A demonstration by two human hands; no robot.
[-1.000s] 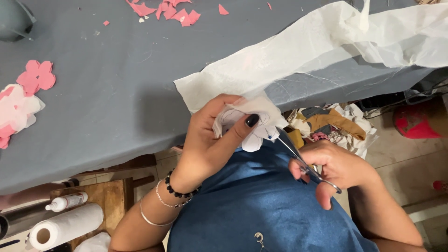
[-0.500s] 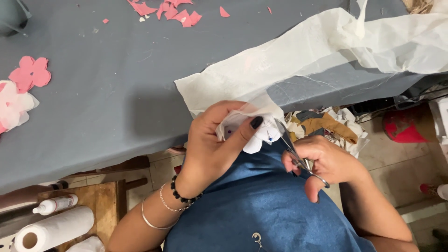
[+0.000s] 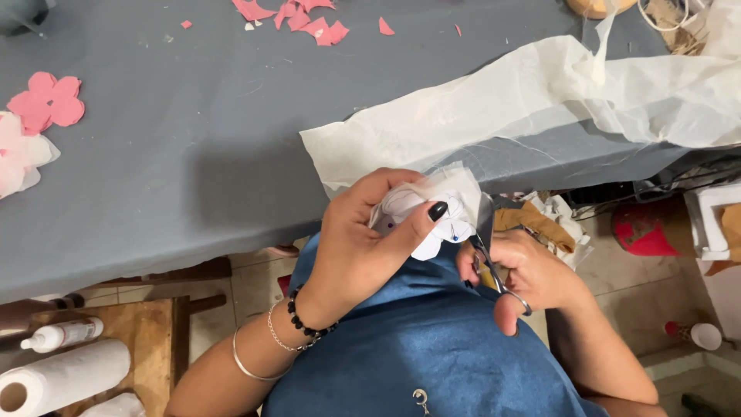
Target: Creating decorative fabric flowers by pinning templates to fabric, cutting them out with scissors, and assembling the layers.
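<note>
The left hand pinches a small white cutout between thumb and fingers, the dark-nailed thumb pressed flat on its face. The cutout is thin and layered, a stiff white shape with lobed, petal-like edges under a sheer gauzy layer that sticks out at the top. It sits just off the table's near edge, above the lap. The right hand is closed through the loops of small metal scissors, thumb in the lower ring; the narrow blades point up and left and meet the cutout's right edge. Whether the blades are parted or shut cannot be told. So the cutout lies directly between the two hands, gripped by the left, touched by the scissor tips from the right.

The left wrist wears a black beaded bracelet, a thin chain and a plain metal bangle. Below both hands spreads blue cloth, smooth and matte.

Just above the hands, a long strip of sheer white fabric lies crumpled across the grey table and hangs over its edge. Pink flower shapes lie at the left end, pink scraps at the far edge.

Right of the hands, a heap of white and brown offcuts sits below the table. At lower left, a paper roll and a small bottle lie on a wooden surface.
</note>
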